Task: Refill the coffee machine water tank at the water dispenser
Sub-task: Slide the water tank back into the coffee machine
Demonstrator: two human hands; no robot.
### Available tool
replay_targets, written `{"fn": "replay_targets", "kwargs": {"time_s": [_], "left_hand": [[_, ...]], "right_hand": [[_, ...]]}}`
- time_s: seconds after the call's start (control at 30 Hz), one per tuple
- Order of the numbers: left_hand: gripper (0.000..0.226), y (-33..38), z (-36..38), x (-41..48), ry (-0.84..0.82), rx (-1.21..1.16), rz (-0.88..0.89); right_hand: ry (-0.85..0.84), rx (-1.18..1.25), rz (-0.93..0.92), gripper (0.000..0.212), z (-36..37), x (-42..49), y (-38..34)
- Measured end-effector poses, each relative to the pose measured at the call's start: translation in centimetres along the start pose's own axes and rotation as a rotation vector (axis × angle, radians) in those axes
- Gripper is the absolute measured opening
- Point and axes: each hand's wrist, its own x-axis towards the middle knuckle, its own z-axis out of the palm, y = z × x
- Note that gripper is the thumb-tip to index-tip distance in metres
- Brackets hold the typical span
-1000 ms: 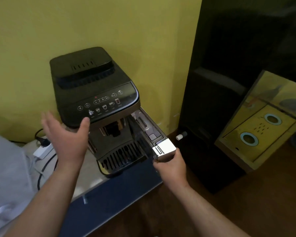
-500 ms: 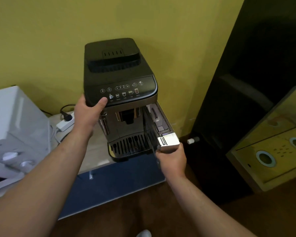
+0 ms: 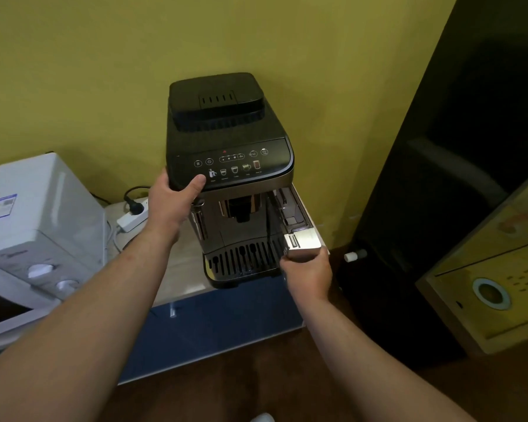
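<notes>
A black coffee machine stands on a low counter against the yellow wall. Its water tank, clear with a silver front, sticks out partway from the machine's right side. My right hand grips the silver front of the tank from below. My left hand clasps the machine's front left corner, thumb on the control panel. No water dispenser is clearly in view.
A white microwave sits left of the machine, with a power strip and plug between them. A tall black cabinet stands on the right, and a yellow-topped wooden box lies at the far right. The floor is dark wood.
My left hand went from hovering open to gripping the machine's left corner. The right hand stays on the tank front. The view has shifted so the machine sits more central.
</notes>
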Motion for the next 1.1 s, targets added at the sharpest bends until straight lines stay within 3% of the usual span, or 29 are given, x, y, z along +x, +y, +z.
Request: {"fn": "replay_targets", "kwargs": {"time_s": [0.43,0.6,0.9,1.1], "left_hand": [[0.062,-0.6,-0.1,0.3,-0.018,0.002,0.029],[0.052,-0.7,0.0,0.4,-0.003,0.008,0.019],[0.053,-0.6,0.1,0.6,0.006,0.018,0.006],[0.058,-0.9,0.0,0.7,0.001,0.040,0.027]], "right_hand": [[-0.055,-0.004,0.001,0.049,1.0,2.3,-0.3],[-0.079,-0.035,-0.023,0.051,0.7,2.7,-0.2],[-0.086,-0.055,-0.002,0.048,2.5,4.7,-0.9],[-0.153,-0.101,-0.016,0.055,3.0,6.6,-2.0]]}}
